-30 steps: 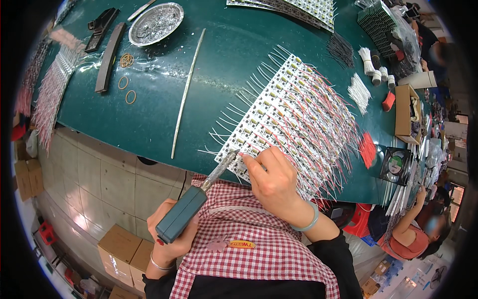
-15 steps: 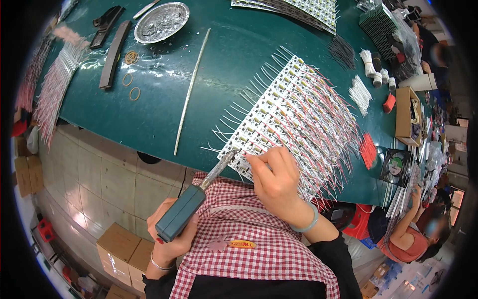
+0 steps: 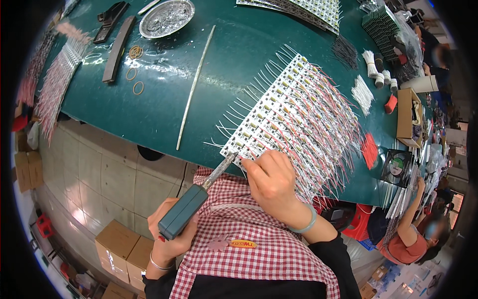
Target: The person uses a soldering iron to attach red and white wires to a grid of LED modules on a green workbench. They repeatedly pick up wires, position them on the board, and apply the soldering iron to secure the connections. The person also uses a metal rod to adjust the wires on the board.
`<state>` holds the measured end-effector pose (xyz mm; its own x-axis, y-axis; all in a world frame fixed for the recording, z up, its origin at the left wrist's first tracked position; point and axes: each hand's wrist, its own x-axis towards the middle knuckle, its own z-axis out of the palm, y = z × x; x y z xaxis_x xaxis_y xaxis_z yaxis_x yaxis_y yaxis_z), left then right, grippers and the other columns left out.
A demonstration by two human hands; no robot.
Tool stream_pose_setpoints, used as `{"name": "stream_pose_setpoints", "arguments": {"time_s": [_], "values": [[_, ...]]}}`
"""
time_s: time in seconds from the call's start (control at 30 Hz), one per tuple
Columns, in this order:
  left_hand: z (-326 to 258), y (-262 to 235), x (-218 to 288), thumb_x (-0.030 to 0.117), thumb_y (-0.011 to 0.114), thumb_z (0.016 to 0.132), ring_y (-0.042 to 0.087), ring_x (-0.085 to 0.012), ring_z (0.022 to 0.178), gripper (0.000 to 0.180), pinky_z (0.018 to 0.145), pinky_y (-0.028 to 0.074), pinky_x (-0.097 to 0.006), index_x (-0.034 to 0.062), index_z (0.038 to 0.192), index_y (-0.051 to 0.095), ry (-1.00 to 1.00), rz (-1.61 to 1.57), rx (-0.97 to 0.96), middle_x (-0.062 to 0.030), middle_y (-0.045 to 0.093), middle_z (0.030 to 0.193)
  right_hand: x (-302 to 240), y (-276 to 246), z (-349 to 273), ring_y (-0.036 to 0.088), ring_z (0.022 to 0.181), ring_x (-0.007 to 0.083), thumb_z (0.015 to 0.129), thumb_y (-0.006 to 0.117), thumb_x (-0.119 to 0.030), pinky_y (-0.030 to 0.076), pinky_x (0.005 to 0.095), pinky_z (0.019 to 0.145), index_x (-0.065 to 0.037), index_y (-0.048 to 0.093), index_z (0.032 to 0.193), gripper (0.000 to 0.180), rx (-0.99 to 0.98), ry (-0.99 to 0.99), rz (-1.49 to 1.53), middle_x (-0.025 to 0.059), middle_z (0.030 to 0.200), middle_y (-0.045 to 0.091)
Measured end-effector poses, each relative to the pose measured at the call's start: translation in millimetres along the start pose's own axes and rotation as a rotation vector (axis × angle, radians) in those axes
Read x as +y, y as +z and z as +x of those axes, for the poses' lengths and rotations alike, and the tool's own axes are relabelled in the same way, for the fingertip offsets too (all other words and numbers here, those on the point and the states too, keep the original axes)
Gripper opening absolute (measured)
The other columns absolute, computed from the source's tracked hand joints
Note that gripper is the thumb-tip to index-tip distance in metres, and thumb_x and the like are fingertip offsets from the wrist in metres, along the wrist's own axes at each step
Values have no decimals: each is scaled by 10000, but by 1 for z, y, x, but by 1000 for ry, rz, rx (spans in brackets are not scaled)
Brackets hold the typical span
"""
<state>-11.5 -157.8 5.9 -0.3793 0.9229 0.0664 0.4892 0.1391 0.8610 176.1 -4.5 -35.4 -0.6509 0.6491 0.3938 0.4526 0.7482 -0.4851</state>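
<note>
In my left hand (image 3: 172, 226) is a soldering iron (image 3: 184, 212) with a dark green handle, the fingers wrapped round it. Its metal tip points up and right, at the near left corner of a panel of small white circuit boards (image 3: 269, 107). Just right of the tip, the thumb and forefinger of my right hand (image 3: 271, 182) are pinched together on what looks like a thin wire, mostly hidden by the fingers. Red and white wires (image 3: 323, 119) spread thickly from the panel's right side. Short pale wires stick out along its left edge.
Left of the panel lies a thin rod (image 3: 196, 87) on the green table (image 3: 154, 114). A metal dish (image 3: 167, 19), rubber bands (image 3: 135, 52) and a dark bar (image 3: 118, 50) are farther left. Wire bundles (image 3: 362, 94) and a cardboard box (image 3: 409, 117) stand right; a co-worker (image 3: 408, 239) sits beyond.
The iron's tip and my right hand have shifted slightly toward the panel's near edge. Both hands keep their grips. The whole view has shifted a little.
</note>
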Motion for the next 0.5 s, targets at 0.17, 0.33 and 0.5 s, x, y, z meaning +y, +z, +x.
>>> {"name": "stream_pose_setpoints", "arguments": {"time_s": [0.17,0.33,0.5], "values": [[-12,-6,-6,70,783,732,666,-257,875,338,813,522,-325,-60,1027,681,-166,14,-108,-166,682,984,0,-1,1,526,745,248,746,665,-7,421,374,691,-12,666,930,184,5,4,-1,66,751,486],[-7,-8,-3,63,777,731,668,-262,831,325,784,524,-330,-58,1015,676,-168,-12,-156,-166,679,976,1,0,1,513,732,241,750,669,-9,408,370,677,-11,670,926,176,12,-11,-2,63,741,473],[-5,-2,-5,3,738,701,631,-244,685,226,633,497,-313,-49,910,669,6,40,-52,-140,642,835,1,1,1,514,740,239,737,665,-14,409,367,683,-7,672,926,190,11,-13,-12,62,747,477]]}}
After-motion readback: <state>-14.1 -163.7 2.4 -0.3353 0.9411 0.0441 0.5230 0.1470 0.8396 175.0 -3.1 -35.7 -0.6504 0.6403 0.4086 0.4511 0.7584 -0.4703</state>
